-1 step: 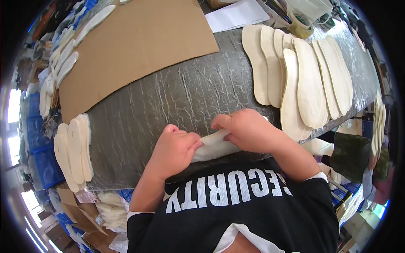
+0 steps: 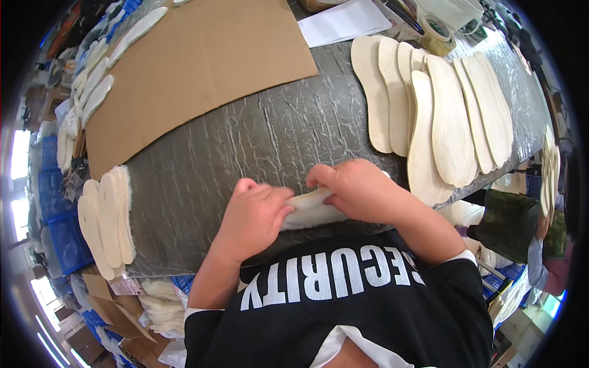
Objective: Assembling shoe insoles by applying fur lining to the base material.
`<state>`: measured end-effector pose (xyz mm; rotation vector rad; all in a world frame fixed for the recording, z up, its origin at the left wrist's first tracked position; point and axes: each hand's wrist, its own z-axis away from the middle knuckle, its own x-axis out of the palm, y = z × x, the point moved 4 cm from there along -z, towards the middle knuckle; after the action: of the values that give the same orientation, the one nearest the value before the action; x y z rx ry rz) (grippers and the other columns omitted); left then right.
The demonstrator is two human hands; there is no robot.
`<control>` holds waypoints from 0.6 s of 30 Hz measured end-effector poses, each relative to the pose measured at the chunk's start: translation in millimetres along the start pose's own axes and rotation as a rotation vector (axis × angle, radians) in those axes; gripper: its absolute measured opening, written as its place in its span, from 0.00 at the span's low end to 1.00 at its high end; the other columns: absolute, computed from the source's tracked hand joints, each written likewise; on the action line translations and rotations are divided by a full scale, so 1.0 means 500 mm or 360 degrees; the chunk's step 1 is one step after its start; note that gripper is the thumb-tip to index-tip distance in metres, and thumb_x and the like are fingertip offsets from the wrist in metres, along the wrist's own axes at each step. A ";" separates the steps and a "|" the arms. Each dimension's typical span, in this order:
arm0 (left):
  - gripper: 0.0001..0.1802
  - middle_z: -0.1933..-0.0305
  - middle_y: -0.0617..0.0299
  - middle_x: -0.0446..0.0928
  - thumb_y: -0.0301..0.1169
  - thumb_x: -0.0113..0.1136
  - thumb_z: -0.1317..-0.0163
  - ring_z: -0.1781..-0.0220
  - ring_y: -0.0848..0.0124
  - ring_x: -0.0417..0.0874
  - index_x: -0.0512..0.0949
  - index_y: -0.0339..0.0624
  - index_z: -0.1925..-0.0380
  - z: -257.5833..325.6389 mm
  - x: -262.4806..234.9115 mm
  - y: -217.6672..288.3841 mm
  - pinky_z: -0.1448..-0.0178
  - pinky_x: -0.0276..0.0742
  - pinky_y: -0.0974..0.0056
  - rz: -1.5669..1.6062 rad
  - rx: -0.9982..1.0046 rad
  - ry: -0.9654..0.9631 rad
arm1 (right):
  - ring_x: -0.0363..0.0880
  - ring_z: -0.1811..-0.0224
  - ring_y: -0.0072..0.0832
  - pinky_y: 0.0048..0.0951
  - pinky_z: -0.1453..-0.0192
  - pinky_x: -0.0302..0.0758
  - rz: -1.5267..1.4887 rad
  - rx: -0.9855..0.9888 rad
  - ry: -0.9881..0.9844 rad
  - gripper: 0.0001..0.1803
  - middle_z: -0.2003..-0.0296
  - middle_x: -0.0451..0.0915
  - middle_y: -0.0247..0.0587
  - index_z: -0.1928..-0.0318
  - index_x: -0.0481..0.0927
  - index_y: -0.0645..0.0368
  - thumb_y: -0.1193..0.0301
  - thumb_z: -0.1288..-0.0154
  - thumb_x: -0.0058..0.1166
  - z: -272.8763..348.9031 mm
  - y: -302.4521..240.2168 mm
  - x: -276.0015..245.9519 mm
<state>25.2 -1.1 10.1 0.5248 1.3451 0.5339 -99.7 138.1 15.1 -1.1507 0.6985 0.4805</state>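
Observation:
A pale fleecy insole (image 2: 314,211) lies on its side along the near edge of the table, soft white pile facing me. My left hand (image 2: 254,214) pinches its left end between thumb and fingers, the fingers slightly smeared by motion. Toward the other end, my right hand (image 2: 362,193) grips the upper edge, thumb on the near side and fingers curled over. Both hands cover parts of the insole, and its right tip shows just past my right hand. Several cream insoles (image 2: 451,122) lie overlapped to the right, and a smaller overlapped group (image 2: 110,214) rests at the left edge.
A brown cardboard sheet (image 2: 202,67) covers the far left of the dark, wrinkled tabletop (image 2: 245,141). White paper (image 2: 343,23) and a tape roll (image 2: 437,29) sit at the back. At the right, another person (image 2: 515,227) stands beside a bundle of insoles (image 2: 548,172).
The fingers of my left hand have shifted slightly at the insole's end. My right hand keeps nearly the same place. The person at the right has moved a little.

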 end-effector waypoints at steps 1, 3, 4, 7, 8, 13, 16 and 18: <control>0.10 0.66 0.63 0.80 0.28 0.69 0.51 0.63 0.64 0.80 0.81 0.43 0.67 -0.013 -0.013 0.029 0.52 0.67 0.56 -0.0122 0.0157 0.0271 | 0.82 0.65 0.47 0.45 0.62 0.75 0.0000 0.0009 0.0000 0.17 0.70 0.83 0.45 0.57 0.76 0.55 0.73 0.48 0.65 0.002 0.003 0.004; 0.12 0.64 0.64 0.80 0.28 0.70 0.53 0.61 0.63 0.79 0.81 0.43 0.67 -0.019 -0.019 0.044 0.52 0.67 0.56 -0.0241 0.0313 0.0540 | 0.81 0.66 0.53 0.48 0.63 0.75 -0.0260 -0.0009 0.0074 0.19 0.70 0.82 0.49 0.52 0.74 0.56 0.72 0.44 0.64 0.008 0.006 0.014; 0.13 0.62 0.64 0.79 0.28 0.71 0.56 0.60 0.63 0.78 0.81 0.43 0.68 -0.019 -0.010 0.039 0.52 0.66 0.56 -0.0196 0.0397 0.0530 | 0.81 0.66 0.53 0.48 0.63 0.75 -0.0261 -0.0006 0.0074 0.19 0.70 0.82 0.49 0.52 0.74 0.56 0.72 0.44 0.64 0.011 0.006 0.016; 0.15 0.62 0.65 0.77 0.26 0.73 0.59 0.60 0.62 0.76 0.80 0.44 0.68 -0.015 0.017 0.029 0.52 0.66 0.55 -0.0125 0.0490 0.0513 | 0.81 0.65 0.52 0.45 0.63 0.75 -0.0435 -0.0008 0.0033 0.17 0.70 0.82 0.50 0.54 0.75 0.57 0.71 0.42 0.64 0.018 0.014 0.024; 0.16 0.64 0.65 0.77 0.25 0.73 0.60 0.62 0.62 0.76 0.80 0.44 0.68 -0.013 0.023 0.028 0.52 0.66 0.55 -0.0103 0.0502 0.0514 | 0.81 0.67 0.49 0.42 0.63 0.75 -0.0564 0.0007 0.0001 0.14 0.71 0.82 0.49 0.56 0.75 0.59 0.72 0.41 0.62 0.016 0.023 0.027; 0.13 0.65 0.65 0.77 0.25 0.73 0.58 0.64 0.63 0.75 0.80 0.44 0.70 0.003 0.029 0.032 0.53 0.66 0.55 -0.0022 0.0597 0.0582 | 0.80 0.72 0.37 0.34 0.65 0.74 -0.0735 0.0093 -0.0161 0.06 0.73 0.81 0.45 0.63 0.77 0.61 0.73 0.37 0.58 0.012 0.030 0.020; 0.12 0.67 0.65 0.77 0.25 0.72 0.57 0.65 0.63 0.75 0.80 0.44 0.71 0.009 0.019 0.034 0.53 0.65 0.55 0.0076 0.0583 0.0565 | 0.77 0.73 0.29 0.32 0.66 0.73 -0.0907 0.0073 -0.0207 0.04 0.75 0.80 0.41 0.64 0.77 0.61 0.74 0.37 0.56 0.009 0.030 0.023; 0.12 0.68 0.66 0.77 0.26 0.72 0.56 0.65 0.64 0.74 0.80 0.44 0.71 0.013 0.016 0.035 0.53 0.65 0.56 0.0131 0.0559 0.0541 | 0.77 0.73 0.26 0.31 0.66 0.73 -0.0899 0.0105 -0.0322 0.05 0.75 0.80 0.40 0.65 0.77 0.61 0.73 0.38 0.57 0.008 0.024 0.026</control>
<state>31.9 17.3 16.4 0.8048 1.7629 0.4691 -97.7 146.1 -1.0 -1.1582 0.1928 0.0903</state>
